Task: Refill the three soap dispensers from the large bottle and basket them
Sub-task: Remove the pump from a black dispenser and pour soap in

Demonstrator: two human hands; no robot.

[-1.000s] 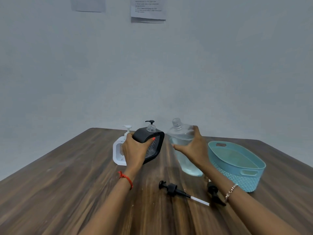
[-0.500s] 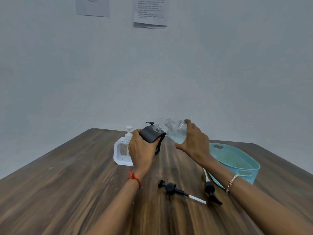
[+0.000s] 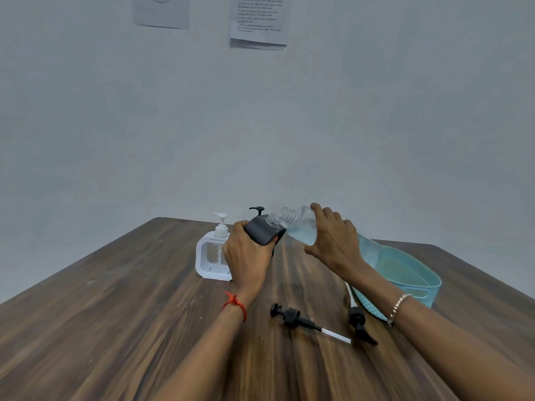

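Note:
My left hand [image 3: 246, 256] grips a black soap dispenser [image 3: 262, 231] whose threaded neck is uncapped, tilted toward the right. My right hand [image 3: 333, 241] holds the large clear bottle [image 3: 301, 224], tipped on its side with its open mouth right at the dispenser's neck; pale blue liquid lies in it. Behind the black one, a black pump top [image 3: 257, 210] of a further dispenser sticks up; its body is hidden. A white dispenser [image 3: 212, 253] with a white pump stands to the left. A turquoise basket [image 3: 405, 273] sits at the right.
Two loose black pump heads lie on the wooden table near me: one with a white tube [image 3: 304, 321], the other [image 3: 360, 324] beside my right forearm. The wall behind carries two paper sheets [image 3: 259, 20]. The table's back edge runs just behind the dispensers.
My right hand lifted the large bottle off the table and tipped it left until its mouth met the black dispenser's neck. My left hand raised and tilted the dispenser slightly.

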